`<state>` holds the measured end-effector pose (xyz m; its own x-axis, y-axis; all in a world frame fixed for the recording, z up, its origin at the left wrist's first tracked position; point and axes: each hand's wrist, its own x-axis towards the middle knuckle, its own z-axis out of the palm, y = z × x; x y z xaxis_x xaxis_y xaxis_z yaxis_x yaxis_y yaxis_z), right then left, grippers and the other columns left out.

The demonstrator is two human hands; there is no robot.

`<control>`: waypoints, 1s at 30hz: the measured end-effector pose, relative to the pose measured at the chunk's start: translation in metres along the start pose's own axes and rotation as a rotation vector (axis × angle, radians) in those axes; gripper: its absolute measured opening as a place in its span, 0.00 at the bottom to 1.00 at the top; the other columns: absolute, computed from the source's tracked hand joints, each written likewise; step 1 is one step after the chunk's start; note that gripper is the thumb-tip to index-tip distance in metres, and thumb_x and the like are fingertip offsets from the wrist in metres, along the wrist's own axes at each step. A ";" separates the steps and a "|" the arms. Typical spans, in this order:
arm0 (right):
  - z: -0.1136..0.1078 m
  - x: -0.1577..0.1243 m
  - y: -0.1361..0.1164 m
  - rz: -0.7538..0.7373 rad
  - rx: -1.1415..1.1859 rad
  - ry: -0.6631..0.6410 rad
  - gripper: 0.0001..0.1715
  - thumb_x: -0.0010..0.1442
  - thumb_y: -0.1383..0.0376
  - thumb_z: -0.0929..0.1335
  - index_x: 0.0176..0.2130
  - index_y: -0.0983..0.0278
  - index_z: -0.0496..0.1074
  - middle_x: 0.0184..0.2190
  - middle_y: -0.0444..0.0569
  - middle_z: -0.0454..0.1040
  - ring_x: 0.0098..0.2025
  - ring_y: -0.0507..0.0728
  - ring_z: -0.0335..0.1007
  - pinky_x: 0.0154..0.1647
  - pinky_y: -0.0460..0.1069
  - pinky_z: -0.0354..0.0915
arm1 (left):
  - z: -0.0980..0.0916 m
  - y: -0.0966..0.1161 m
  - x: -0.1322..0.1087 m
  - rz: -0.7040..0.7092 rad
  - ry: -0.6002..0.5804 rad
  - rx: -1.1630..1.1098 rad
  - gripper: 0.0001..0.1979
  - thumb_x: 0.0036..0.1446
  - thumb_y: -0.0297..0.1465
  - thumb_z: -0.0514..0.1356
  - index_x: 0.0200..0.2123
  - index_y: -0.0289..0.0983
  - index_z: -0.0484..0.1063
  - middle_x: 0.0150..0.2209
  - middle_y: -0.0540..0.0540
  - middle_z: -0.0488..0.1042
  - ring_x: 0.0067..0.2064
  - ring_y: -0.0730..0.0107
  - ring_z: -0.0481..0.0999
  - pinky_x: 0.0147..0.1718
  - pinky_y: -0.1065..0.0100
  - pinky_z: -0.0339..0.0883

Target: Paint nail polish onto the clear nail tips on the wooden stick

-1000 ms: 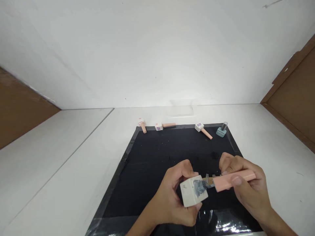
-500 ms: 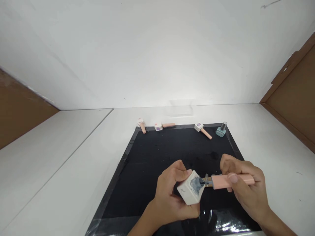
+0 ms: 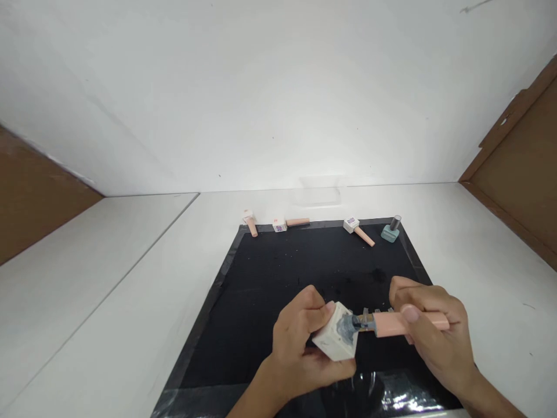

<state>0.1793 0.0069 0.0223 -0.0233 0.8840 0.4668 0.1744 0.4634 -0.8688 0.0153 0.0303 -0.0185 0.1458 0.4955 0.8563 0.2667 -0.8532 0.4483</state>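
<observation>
In my left hand (image 3: 300, 342) is a white, cube-shaped nail polish bottle (image 3: 333, 342), tilted so that one face turns to the right. Grey-blue polish is smeared over that face. My right hand (image 3: 435, 325) grips the long pink cap of a nail polish brush (image 3: 395, 324), thumb on top. From the cap a brownish stem with clear bits runs left, and its dark tip meets the smeared face. Whether the tip sits inside the bottle's mouth I cannot tell. Both hands are held over a black mat (image 3: 261, 307).
Along the mat's far edge lie a white bottle with pink cap (image 3: 250, 223), a similar bottle (image 3: 281, 224), another such bottle (image 3: 351, 225) and a teal bottle with grey cap (image 3: 390, 232). Behind them is a clear tray (image 3: 319, 197). Brown cardboard (image 3: 517, 157) stands at the right.
The bottle and both hands have shifted only slightly. The left hand has turned the bottle a little, and the brush stays against its smeared face.
</observation>
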 end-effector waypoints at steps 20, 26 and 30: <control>-0.001 -0.001 0.001 -0.002 0.018 -0.017 0.33 0.64 0.56 0.62 0.13 0.63 0.50 0.12 0.38 0.45 0.16 0.49 0.46 0.15 0.46 0.46 | -0.004 -0.002 0.003 0.242 0.037 0.399 0.09 0.48 0.27 0.62 0.30 0.37 0.63 0.18 0.55 0.62 0.18 0.77 0.59 0.15 0.72 0.59; -0.002 -0.002 0.003 0.025 0.018 -0.001 0.33 0.63 0.54 0.63 0.13 0.63 0.51 0.12 0.38 0.45 0.16 0.50 0.46 0.15 0.47 0.44 | -0.005 -0.004 0.002 0.310 0.018 0.452 0.10 0.47 0.28 0.64 0.29 0.37 0.64 0.17 0.55 0.62 0.18 0.76 0.60 0.15 0.72 0.58; -0.001 -0.005 0.006 0.054 0.041 0.022 0.33 0.62 0.54 0.64 0.13 0.63 0.51 0.12 0.39 0.47 0.16 0.49 0.47 0.15 0.46 0.44 | -0.009 -0.004 0.000 0.331 -0.005 0.457 0.12 0.45 0.27 0.66 0.29 0.37 0.65 0.17 0.55 0.62 0.18 0.76 0.60 0.15 0.72 0.56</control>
<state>0.1810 0.0053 0.0153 0.0067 0.9064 0.4223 0.1343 0.4177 -0.8986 0.0061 0.0326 -0.0178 0.2964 0.2149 0.9306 0.5909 -0.8067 -0.0020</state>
